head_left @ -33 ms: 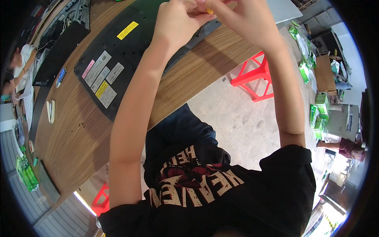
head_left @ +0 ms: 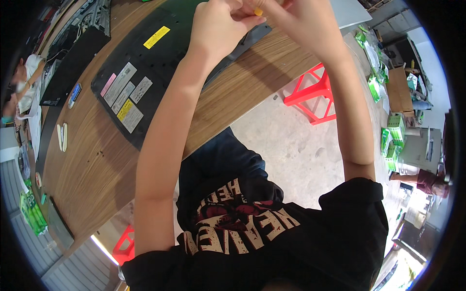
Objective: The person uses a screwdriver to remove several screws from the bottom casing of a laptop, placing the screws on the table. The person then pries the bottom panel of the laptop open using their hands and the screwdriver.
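Observation:
At the top edge of the view, my left hand (head_left: pixel 212 30) and my right hand (head_left: pixel 309 30) meet with fingers pinched together. A small yellow-orange piece (head_left: pixel 258 11) pokes out by my right thumb, between the two hands; its kind is too small to tell. Whatever else the fingertips hold is hidden behind the fingers and cut off by the edge. Below my hands, a large black plastic back cover (head_left: pixel 167 63), like that of a screen, lies on the wooden table (head_left: pixel 97 160). It carries white, pink and yellow labels, and my left forearm passes over it.
Left of the cover lie a blue box-cutter-like tool (head_left: pixel 75 95) and a cream folding tool (head_left: pixel 62 137). A dark panel (head_left: pixel 73 65) rests farther left, near another person (head_left: pixel 30 80). A red stool (head_left: pixel 313 94) stands beyond the table edge. Green packages (head_left: pixel 395 128) are at the right.
My right thumb has shifted slightly and more of the yellow-orange piece shows. The other person's hand at the far left has moved a little. My arms hold nearly the same place.

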A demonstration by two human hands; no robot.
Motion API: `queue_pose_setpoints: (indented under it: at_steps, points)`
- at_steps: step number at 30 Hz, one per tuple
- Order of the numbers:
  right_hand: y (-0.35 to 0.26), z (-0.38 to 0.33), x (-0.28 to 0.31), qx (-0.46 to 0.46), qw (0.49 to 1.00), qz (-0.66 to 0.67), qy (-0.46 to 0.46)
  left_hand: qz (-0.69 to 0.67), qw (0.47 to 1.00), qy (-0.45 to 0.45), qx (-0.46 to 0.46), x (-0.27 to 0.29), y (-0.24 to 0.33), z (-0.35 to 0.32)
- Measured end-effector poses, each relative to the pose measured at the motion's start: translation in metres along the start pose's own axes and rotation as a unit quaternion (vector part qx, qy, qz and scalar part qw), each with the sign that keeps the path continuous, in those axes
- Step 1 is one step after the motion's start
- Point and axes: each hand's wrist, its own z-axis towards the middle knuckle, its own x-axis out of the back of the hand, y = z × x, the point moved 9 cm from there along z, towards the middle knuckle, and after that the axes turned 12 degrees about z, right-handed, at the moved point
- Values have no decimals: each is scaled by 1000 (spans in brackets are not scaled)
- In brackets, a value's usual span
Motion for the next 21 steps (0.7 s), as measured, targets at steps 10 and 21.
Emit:
queue_pose_setpoints:
  at_steps: [10, 21]
  points:
    - [6, -4, 0, -35, 999, -37, -4, -40, 999, -10, -23, -5, 2, 0]
    - [23, -12, -9, -80, 992, 93, 11, 23, 998, -38, -47, -17, -18, -4]
